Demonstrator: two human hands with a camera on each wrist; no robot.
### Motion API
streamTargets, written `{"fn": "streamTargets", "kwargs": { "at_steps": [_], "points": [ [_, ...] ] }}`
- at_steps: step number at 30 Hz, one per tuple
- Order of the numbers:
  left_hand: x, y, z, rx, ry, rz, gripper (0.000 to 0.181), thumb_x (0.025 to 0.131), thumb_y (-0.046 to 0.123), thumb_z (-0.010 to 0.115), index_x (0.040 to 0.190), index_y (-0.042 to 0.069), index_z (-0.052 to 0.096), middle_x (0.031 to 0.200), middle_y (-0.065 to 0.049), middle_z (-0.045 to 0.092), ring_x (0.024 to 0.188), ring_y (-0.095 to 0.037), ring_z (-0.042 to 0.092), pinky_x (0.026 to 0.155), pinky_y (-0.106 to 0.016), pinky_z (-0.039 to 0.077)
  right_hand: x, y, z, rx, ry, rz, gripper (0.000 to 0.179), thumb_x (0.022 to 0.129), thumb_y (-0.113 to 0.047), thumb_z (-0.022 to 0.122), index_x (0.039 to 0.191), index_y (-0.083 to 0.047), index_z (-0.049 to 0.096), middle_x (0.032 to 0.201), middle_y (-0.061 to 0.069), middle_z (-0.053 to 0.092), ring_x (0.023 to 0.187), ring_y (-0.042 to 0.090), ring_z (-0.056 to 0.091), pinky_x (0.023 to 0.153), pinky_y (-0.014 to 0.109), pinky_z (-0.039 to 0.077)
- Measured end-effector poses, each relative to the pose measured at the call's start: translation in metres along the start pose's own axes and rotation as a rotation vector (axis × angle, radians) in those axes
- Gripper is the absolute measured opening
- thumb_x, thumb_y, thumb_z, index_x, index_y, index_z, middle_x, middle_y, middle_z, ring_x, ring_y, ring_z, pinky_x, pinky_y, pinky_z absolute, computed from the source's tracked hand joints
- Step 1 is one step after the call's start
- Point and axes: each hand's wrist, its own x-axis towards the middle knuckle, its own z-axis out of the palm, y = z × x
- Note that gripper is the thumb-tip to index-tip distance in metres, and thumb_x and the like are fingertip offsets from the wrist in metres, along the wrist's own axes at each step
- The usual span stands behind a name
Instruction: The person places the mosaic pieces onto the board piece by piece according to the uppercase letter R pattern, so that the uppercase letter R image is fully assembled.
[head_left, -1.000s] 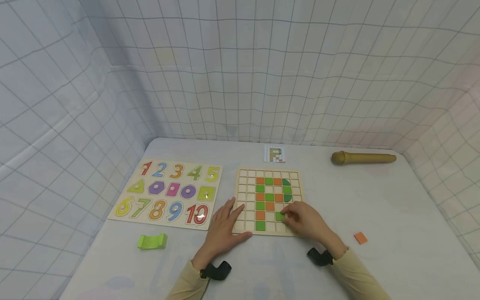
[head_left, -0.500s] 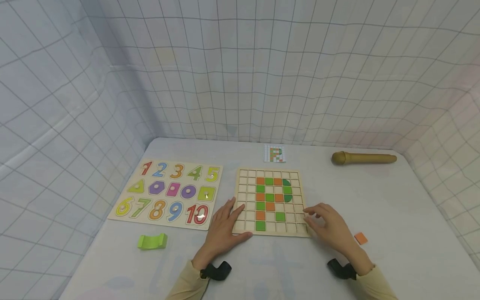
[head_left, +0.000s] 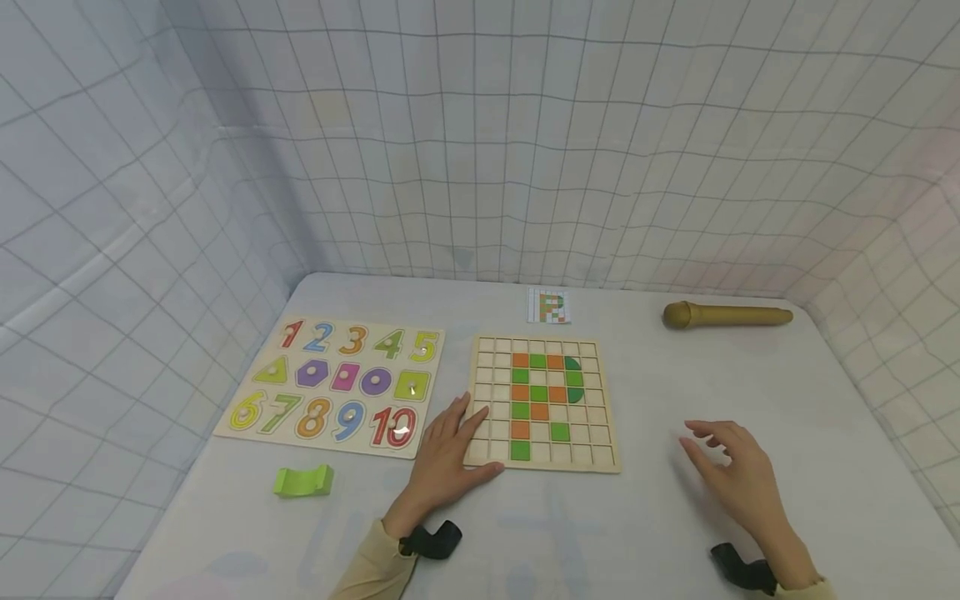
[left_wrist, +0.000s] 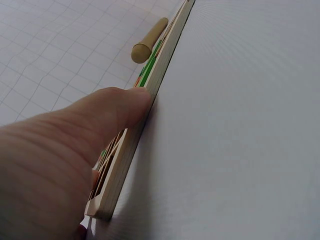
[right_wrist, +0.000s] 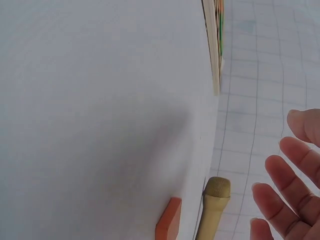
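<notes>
Green and orange tiles, with rounded darker green ones, form a P with a slanting leg on the wooden grid board point(head_left: 491, 461). My left hand point(head_left: 444, 467) rests spread at the board's front left corner, fingers along its left edge. In the left wrist view the thumb point(left_wrist: 122, 102) presses on the board's front edge. To the right of the board, my right hand point(head_left: 738, 479) hovers over the table with loosely curved fingers, holding nothing. An orange square tile point(right_wrist: 169, 220) lies on the table in the right wrist view; in the head view the right hand hides it.
A number and shape peg puzzle point(head_left: 225, 423) lies left of the board, with a green curved block point(head_left: 303, 481) in front of it. Behind the board is a small pattern card point(head_left: 549, 306). A tan toy microphone point(head_left: 727, 316) lies at the back right.
My right hand has let go of a green tile in the board's lower right part and moved right, off the board and over the orange tile. The left hand has stayed put.
</notes>
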Motion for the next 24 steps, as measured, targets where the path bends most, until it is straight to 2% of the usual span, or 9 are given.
{"fn": "streamTargets", "kwargs": {
  "at_steps": [6,10,18,24],
  "points": [
    [0.000,0.000,-0.001,-0.002,-0.005,-0.004,0.079,0.079,0.054,0.069,0.142,0.013,0.044,0.153,-0.013,0.024,0.140,-0.029,0.018,0.109,-0.051,0.018,-0.010,0.013,-0.010,-0.023,0.019,0.059,0.036,0.072,-0.009,0.082,0.106,-0.008,0.069,0.090,0.001,0.064,0.079,0.010,0.050,0.060,0.020,0.039],
    [0.000,0.002,-0.002,-0.007,-0.013,-0.007,0.079,0.079,0.052,0.069,0.143,0.013,0.044,0.153,-0.013,0.023,0.140,-0.029,0.018,0.109,-0.051,0.018,-0.015,0.019,-0.014,-0.037,-0.002,0.094,0.040,0.072,-0.014,0.083,0.107,-0.007,0.068,0.090,0.004,0.065,0.077,0.008,0.048,0.062,0.019,0.038],
    [0.000,0.002,-0.001,-0.001,-0.013,-0.008,0.079,0.078,0.053,0.069,0.142,0.013,0.045,0.153,-0.013,0.024,0.140,-0.030,0.018,0.109,-0.051,0.018,-0.020,0.024,-0.021,-0.104,-0.111,0.196,0.043,0.075,-0.030,0.082,0.108,-0.007,0.066,0.096,0.008,0.064,0.080,0.019,0.051,0.055,0.028,0.040],
    [0.000,0.003,-0.002,-0.008,-0.012,-0.011,0.079,0.078,0.053,0.069,0.143,0.014,0.044,0.153,-0.013,0.023,0.140,-0.030,0.018,0.109,-0.051,0.018,-0.022,0.026,-0.024,-0.122,-0.210,0.256,0.050,0.075,-0.038,0.080,0.107,-0.003,0.064,0.096,0.013,0.063,0.081,0.026,0.054,0.056,0.033,0.041]
  ]
}}
